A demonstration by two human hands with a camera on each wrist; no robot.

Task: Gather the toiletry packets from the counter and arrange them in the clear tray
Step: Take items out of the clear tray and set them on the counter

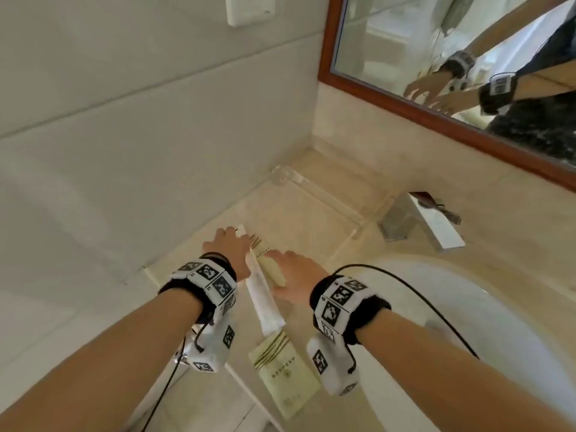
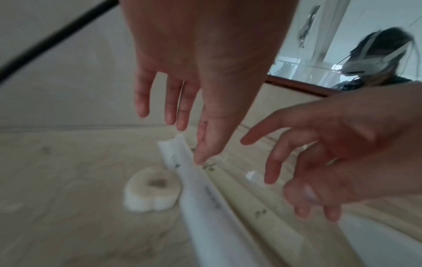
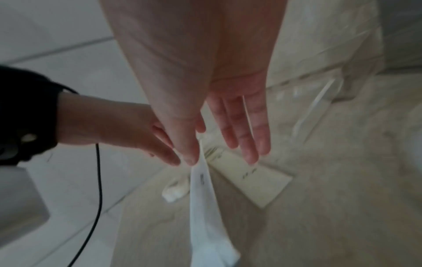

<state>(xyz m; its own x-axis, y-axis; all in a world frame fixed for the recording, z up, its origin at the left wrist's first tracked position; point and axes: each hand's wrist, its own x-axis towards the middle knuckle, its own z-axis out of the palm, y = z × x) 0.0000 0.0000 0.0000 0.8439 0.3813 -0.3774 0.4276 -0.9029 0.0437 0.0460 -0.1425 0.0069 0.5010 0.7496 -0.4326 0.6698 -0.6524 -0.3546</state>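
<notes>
A long white packet (image 1: 263,294) lies on the beige counter between my hands, tipped up on its long edge (image 2: 205,207). My left hand (image 1: 230,241) has straight fingers, and its thumb touches the packet's far end. From the other side, my right hand (image 1: 290,266) reaches in with straight fingers, its thumb (image 3: 189,159) against the same packet (image 3: 205,198). Under the right palm lies a narrow cream packet (image 1: 272,269), flat on the counter. A wider cream packet (image 1: 285,378) lies nearer to me. Behind the hands, the clear tray (image 1: 314,210) stands with nothing seen in it.
A small white rolled item (image 2: 153,191) sits left of the white packet. The chrome faucet (image 1: 420,222) stands right of the tray, above the white sink (image 1: 483,332). A tiled wall closes the left side; a wood-framed mirror (image 1: 436,120) hangs behind.
</notes>
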